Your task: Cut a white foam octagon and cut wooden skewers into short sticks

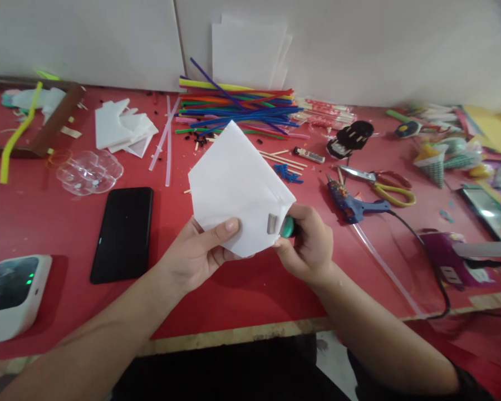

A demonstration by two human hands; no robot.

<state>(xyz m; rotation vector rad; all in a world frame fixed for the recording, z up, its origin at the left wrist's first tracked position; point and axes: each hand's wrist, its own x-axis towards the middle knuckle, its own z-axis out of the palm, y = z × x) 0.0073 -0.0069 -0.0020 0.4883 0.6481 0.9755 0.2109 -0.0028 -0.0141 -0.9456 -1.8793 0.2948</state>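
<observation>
A folded sheet of white paper [234,189], with a pointed top and angled sides, is held up above the table's front. My left hand [204,248] is closed on its lower left part, the thumb lying on top and the fingers underneath. At the lower right edge, my right hand [307,242] is closed round a small green tool [288,227]. Its short grey metal end [271,224] lies over the paper. Most of the tool is hidden by the fingers and paper, so its kind does not show.
Colourful pipe cleaners [242,106] lie at the back. Right are a blue glue gun [354,203] with its cord and yellow-and-red-handled pliers [384,184]. Left are a black phone [123,234], a white device [16,298], white paper pieces [121,125] and a clear plastic palette [89,171].
</observation>
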